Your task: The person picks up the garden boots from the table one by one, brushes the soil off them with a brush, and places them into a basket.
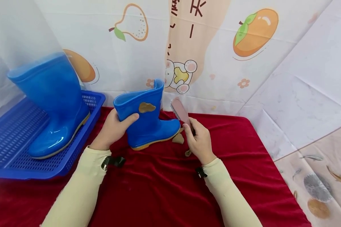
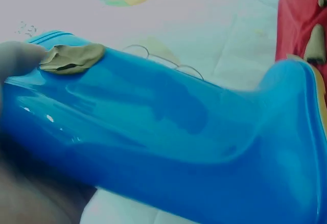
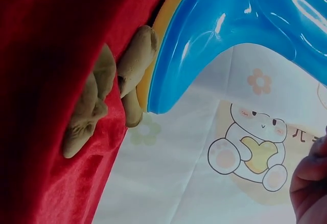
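Note:
My left hand point(image 1: 111, 128) grips the upper shaft of a blue rubber boot point(image 1: 143, 126), thumb on the near side. The boot stands with its toe to the right. A brown clay-like patch point(image 1: 146, 107) sticks to the shaft, close by the thumb in the left wrist view. To the right of the boot, my right hand point(image 1: 199, 138) holds a pink brush point(image 1: 180, 109) by its handle. The bristles face the boot, apart from it. Brown clay lumps point(image 3: 138, 55) lie by the boot's toe. The brush is out of sight in the right wrist view.
A second blue boot point(image 1: 59, 104) stands in a blue plastic basket point(image 1: 45, 174) at the left. Red cloth point(image 1: 159, 189) covers the table. Behind it hangs a white printed curtain point(image 1: 210, 78). A small clay piece point(image 1: 188, 153) lies below the right hand.

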{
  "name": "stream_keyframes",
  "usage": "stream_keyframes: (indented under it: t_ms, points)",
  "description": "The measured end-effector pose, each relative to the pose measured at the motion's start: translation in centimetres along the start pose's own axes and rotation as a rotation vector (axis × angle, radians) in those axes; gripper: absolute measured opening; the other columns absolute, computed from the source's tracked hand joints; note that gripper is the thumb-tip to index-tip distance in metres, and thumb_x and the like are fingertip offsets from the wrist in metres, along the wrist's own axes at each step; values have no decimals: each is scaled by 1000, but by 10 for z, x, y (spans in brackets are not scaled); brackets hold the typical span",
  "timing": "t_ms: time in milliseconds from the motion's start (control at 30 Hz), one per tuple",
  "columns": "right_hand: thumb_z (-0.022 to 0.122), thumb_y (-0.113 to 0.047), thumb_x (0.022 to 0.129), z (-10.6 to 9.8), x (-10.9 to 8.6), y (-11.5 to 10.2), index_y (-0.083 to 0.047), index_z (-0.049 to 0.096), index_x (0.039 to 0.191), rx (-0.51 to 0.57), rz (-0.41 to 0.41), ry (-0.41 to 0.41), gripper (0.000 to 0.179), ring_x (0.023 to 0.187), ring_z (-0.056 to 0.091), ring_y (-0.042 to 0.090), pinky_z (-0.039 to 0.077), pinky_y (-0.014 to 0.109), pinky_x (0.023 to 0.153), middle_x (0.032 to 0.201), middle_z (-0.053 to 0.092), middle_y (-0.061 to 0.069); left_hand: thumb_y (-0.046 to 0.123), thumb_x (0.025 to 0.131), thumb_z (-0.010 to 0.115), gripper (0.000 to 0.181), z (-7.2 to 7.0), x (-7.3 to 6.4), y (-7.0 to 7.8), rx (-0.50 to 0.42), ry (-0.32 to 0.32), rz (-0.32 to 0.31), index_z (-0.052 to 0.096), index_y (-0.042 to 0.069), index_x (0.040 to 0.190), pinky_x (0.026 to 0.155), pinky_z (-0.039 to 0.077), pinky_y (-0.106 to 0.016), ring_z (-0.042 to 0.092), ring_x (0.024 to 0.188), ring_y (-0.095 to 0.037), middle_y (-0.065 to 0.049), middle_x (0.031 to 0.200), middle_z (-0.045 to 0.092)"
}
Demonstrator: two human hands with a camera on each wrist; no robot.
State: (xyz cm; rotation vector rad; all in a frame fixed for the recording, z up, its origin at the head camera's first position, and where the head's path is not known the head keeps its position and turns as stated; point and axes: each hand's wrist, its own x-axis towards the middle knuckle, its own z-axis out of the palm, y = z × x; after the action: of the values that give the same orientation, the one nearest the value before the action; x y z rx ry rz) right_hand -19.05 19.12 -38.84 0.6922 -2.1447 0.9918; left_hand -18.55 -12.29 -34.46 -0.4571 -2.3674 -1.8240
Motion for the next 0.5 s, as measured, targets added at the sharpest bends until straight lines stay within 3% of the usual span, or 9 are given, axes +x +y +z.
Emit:
stream_keyframes:
  t_ms: [133,233,367,500]
  points:
    - [68,-15,99,0,0,-4,-1,70,125,-9,-34,41,30,70,58,16,52,32,60,97,73,10,24,102,63,57,5,-2,1,-40,0,93,43,3,151,110,42,-66,56,131,-42,-19,145,57]
    - [66,-12,96,-1,1,-10,-1,67,128,7,-51,71,34,64,56,15,50,29,56,91,70,10,21,102,60,53,8,-4,3,-39,-12,145,46,0,147,107,47,-63,60,125,-40,-20,141,60]
    - [64,-5,93,-2,2,-21,-2,59,130,75,-90,94,38,53,46,10,41,22,47,77,60,6,17,99,58,45,12,-5,9,-25,53,245,54,-2,140,101,55,-46,65,116,-32,-18,131,66]
    - [66,0,90,-4,3,-29,0,57,128,99,-199,68,39,49,43,7,38,20,44,75,60,7,16,98,60,39,15,-5,16,-34,120,329,58,-1,134,93,56,-28,65,108,-25,-14,123,68]
